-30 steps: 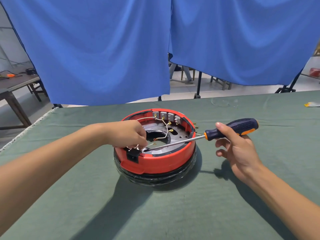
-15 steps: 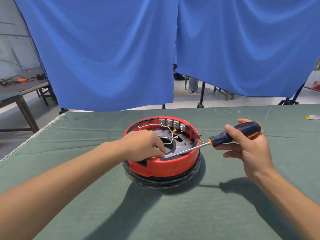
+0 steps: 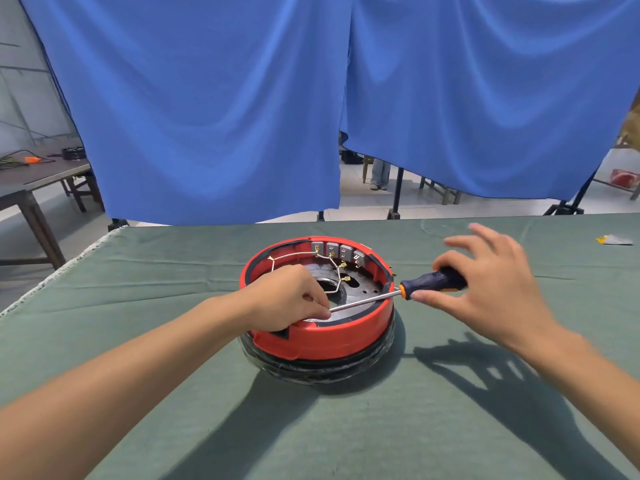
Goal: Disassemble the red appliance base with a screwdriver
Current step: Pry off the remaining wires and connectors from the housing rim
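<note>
Between the two hands, on a table draped in dull green cloth, sits the round red plastic appliance base, open side up, resting on a dark ring beneath it. Inside it I can see a dark metal plate with a central hole, thin pale wires with brass clips, and a row of small grey terminal blocks along the far rim. The left hand lies over the near-left part of the base, its fingers curled and pinched together at the tip end of the screwdriver shaft; whether they grip the shaft or something under it I cannot tell. The screwdriver, with a dark blue and orange handle and a bright steel shaft, lies nearly flat across the base, its handle sticking out past the right rim. The right hand is spread wide, fingers splayed, only the thumb and fingertips touching the handle. Beyond both hands hang blue fabric curtains.
</note>
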Motion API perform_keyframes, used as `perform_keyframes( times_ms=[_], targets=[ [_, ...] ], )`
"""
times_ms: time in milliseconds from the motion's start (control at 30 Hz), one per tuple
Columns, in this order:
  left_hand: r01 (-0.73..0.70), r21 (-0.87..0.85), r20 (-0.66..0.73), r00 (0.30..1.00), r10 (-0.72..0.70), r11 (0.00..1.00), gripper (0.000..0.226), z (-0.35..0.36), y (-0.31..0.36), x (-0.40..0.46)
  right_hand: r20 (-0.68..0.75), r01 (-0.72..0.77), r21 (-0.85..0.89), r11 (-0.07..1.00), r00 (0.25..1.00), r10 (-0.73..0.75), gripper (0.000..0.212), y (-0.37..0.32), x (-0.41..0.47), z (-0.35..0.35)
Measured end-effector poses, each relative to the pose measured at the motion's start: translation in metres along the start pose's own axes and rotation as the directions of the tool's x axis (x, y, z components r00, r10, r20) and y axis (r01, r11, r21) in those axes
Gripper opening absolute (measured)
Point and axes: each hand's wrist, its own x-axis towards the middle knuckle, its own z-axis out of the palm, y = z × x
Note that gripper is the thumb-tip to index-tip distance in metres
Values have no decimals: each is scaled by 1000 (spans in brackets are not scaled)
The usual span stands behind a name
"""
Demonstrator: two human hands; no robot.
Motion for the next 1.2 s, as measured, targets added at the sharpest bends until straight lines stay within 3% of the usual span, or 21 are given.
perform_keyframes(
  times_ms=[67,100,167,300,400,467,600,733,867,1000,1100,1200],
  targets=[
    [-16,-34,-19,1000,15,999,13,2,-1,0,194,205,-81,975,963,-187,57,-5,9,-2],
    [-24,-45,-27,999,22,999,13,2,-1,0,286,252,-88,964,933,-218,56,-8,12,0],
    [-24,-56,-36,999,22,998,13,1,-1,-1,334,278,-69,958,911,-240,47,-12,16,5],
    [34,-114,-147,988,-50,993,15,-7,-2,-7,249,297,27,955,923,-294,36,-12,11,2],
    [151,52,-235,963,-135,987,24,-21,-3,-8,132,320,18,947,938,-320,25,-13,1,-2],
    [229,128,-155,966,-208,965,29,-30,-5,-8,82,308,11,951,948,-308,26,-12,-3,-3],
    [249,50,64,966,-252,967,27,-36,-3,-12,37,306,12,952,951,-307,31,-8,-10,-9],
    [207,167,-87,977,-195,964,26,-26,0,-17,27,280,16,960,960,-280,32,-5,-15,-14],
    [100,-63,-134,985,-108,993,19,-9,-4,-21,18,218,79,973,975,-221,30,-1,-21,-19],
    [149,-34,-150,977,-152,988,24,2,-9,-21,21,211,103,972,977,-214,28,-3,-27,-19],
    [145,-200,-109,980,-169,969,26,-2,-8,-20,7,210,107,972,977,-212,29,-3,-27,-18],
    [167,-258,-71,979,-191,952,30,-12,-5,-18,-5,226,110,968,974,-227,29,-3,-27,-17]
  ],
)
